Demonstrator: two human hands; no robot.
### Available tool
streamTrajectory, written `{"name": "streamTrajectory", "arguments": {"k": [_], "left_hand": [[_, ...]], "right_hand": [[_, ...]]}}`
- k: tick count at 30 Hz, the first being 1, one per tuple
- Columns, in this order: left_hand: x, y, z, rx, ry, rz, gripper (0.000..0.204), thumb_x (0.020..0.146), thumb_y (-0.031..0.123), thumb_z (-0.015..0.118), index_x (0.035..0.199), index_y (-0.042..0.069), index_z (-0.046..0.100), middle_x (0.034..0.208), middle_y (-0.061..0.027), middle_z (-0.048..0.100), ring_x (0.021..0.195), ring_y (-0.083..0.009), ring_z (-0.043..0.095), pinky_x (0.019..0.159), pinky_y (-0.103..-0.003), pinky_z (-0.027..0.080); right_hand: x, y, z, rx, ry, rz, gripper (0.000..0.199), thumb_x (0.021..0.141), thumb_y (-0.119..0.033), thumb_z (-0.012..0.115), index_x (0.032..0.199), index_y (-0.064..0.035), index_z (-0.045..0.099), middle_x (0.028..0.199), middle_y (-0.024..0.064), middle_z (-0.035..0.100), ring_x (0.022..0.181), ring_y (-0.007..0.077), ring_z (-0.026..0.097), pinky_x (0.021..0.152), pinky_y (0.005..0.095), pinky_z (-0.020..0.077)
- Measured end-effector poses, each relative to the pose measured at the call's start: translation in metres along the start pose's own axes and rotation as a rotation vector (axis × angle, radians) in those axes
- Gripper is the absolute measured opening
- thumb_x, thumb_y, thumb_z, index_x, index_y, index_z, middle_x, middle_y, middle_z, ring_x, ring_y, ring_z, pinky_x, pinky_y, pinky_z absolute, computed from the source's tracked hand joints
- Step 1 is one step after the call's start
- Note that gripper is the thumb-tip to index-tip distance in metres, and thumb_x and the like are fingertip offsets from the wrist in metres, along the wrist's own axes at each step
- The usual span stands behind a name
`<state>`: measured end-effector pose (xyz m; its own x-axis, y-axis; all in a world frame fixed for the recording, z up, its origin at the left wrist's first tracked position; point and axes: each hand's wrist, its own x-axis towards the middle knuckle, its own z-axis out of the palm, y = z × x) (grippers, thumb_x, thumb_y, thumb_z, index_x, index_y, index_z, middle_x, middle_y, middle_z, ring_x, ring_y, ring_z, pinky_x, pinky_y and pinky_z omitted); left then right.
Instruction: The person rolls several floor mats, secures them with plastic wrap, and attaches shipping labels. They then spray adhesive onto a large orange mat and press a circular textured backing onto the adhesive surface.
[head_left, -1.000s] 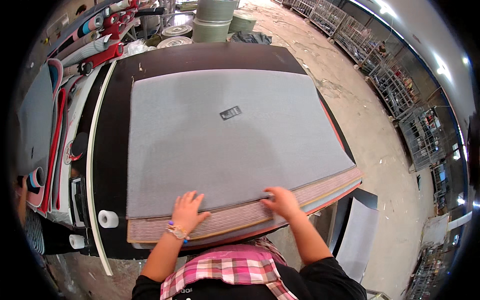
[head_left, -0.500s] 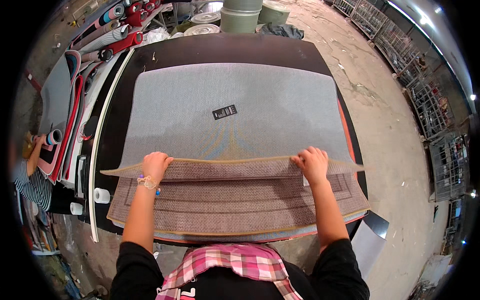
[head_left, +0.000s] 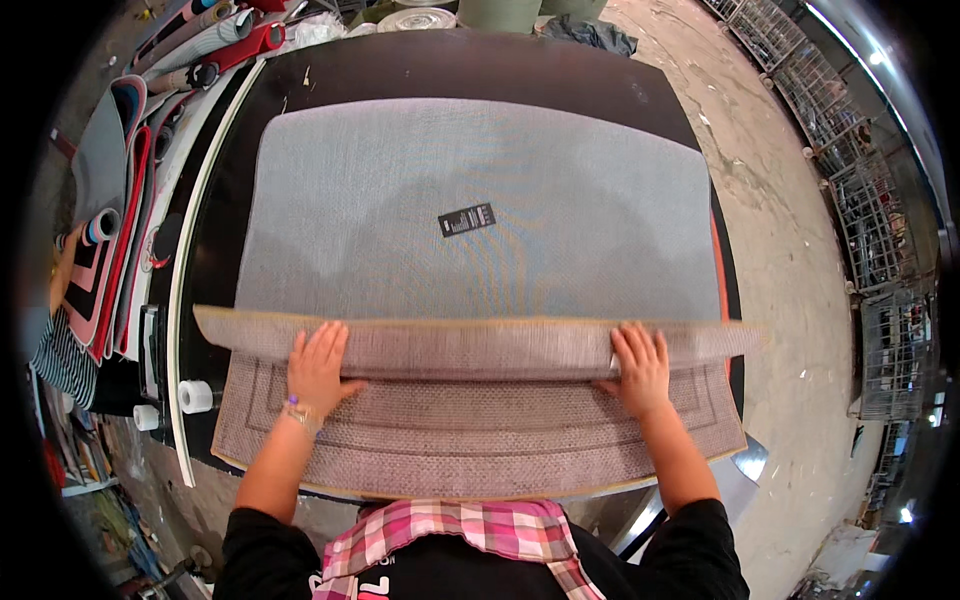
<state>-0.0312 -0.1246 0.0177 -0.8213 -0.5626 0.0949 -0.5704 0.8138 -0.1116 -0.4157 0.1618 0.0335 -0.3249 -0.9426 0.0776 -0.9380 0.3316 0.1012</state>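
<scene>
A rug (head_left: 480,160) lies on a black table (head_left: 420,65) in front of the person, grey back up, a dark label (head_left: 467,220) near its middle and its near edge rolled upward, showing brownish weave and yellowish binding. The left hand (head_left: 318,372) rests on the raised flap, fingers extended and fairly close together, thumb held out sideways; the right hand (head_left: 640,372) mirrors it, fingers slightly parted, thumb pointing inward. Both look unclenched, laid against the flap rather than gripping it. The flap's ends reach past the sides of the brown rug (head_left: 470,470) underneath, whose near edge runs close to the plaid apron (head_left: 450,520). Beyond the far edge, a band of table is bare; on the right only a thin table margin remains before the floor (head_left: 790,330). On the left, a wider black strip ends at a pale rail (head_left: 180,300), with a white roll (head_left: 196,396) beside it.
</scene>
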Motion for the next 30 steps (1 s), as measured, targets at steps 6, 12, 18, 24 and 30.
{"name": "streamTrajectory", "arguments": {"k": [6,12,18,24,30], "left_hand": [[0.053,-0.027,-0.027,-0.083,-0.125,0.047,0.054,0.055,0.056,0.074,0.074,0.007,0.062,0.071,-0.0078,0.063,0.07,-0.0246,0.062,0.066,-0.034,0.047],[0.07,-0.028,-0.052,-0.182,-0.647,0.138,0.06,0.065,0.061,0.065,0.071,0.002,0.063,0.065,-0.0124,0.062,0.059,-0.0276,0.062,0.057,-0.036,0.049],[0.133,-0.054,-0.016,-0.333,-0.912,0.035,0.063,0.068,0.06,0.062,0.089,0.001,0.065,0.088,-0.017,0.065,0.086,-0.0331,0.062,0.073,-0.041,0.048],[0.089,-0.129,-0.067,-0.22,-1.006,0.028,0.07,0.069,0.062,0.06,0.103,0.0,0.061,0.095,-0.0166,0.064,0.09,-0.0321,0.061,0.076,-0.041,0.048],[0.054,-0.172,-0.034,-0.162,-1.008,-0.215,0.067,0.068,0.063,0.061,0.102,0.006,0.063,0.092,-0.0128,0.065,0.086,-0.0287,0.063,0.074,-0.039,0.048]], "right_hand": [[0.032,0.028,-0.017,0.177,-0.051,-0.083,0.051,0.059,-0.052,0.072,0.084,-0.0097,0.06,0.081,0.0049,0.065,0.083,0.0249,0.062,0.078,0.0407,0.0458],[0.037,0.037,-0.025,0.195,-0.655,-0.038,0.062,0.064,-0.066,0.061,0.073,-0.0047,0.062,0.068,0.0138,0.061,0.072,0.0327,0.061,0.062,0.0421,0.047],[0.118,0.035,0.009,0.151,-0.852,0.073,0.069,0.063,-0.068,0.06,0.085,-0.0023,0.065,0.08,0.018,0.063,0.081,0.0353,0.06,0.069,0.0419,0.0462],[0.118,0.05,0.026,0.194,-0.928,0.154,0.073,0.056,-0.066,0.067,0.087,0.0002,0.067,0.088,0.0203,0.064,0.086,0.0355,0.061,0.074,0.0407,0.047],[0.136,0.046,0.031,0.309,-1.04,0.236,0.078,0.054,-0.064,0.071,0.094,0.0021,0.066,0.093,0.0218,0.064,0.092,0.0351,0.061,0.077,0.0398,0.0468]]}}
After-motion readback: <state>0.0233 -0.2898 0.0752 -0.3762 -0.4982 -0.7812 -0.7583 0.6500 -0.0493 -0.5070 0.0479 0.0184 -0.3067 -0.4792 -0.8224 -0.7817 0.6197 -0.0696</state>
